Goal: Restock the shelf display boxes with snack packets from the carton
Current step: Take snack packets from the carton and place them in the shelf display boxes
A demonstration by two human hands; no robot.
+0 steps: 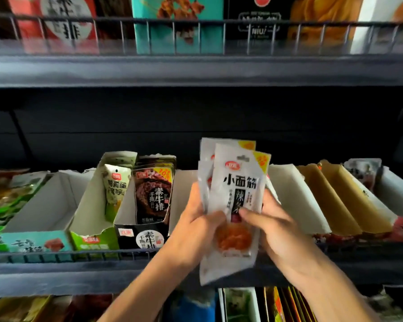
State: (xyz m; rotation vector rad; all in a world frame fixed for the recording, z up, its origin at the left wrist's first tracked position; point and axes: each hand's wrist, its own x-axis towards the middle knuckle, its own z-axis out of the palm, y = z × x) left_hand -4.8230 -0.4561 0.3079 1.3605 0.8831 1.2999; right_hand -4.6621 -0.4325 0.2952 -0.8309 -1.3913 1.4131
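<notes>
I hold a small stack of white snack packets (236, 182) with black characters and an orange picture upright in front of the middle shelf. My left hand (196, 228) grips the stack's left edge with the thumb across the front. My right hand (272, 226) grips the right side, thumb on the front packet. Behind the packets stands a white display box (184, 194), its inside mostly hidden by the stack. No carton is in view.
Left of it stand a black display box (140, 238) with dark packets, a green box (93, 242) holding one pale packet, and a teal box (35, 242). Brown-lined boxes (330, 201) are at right. A wire rail (79, 254) runs along the shelf front. Shelves above and below hold more goods.
</notes>
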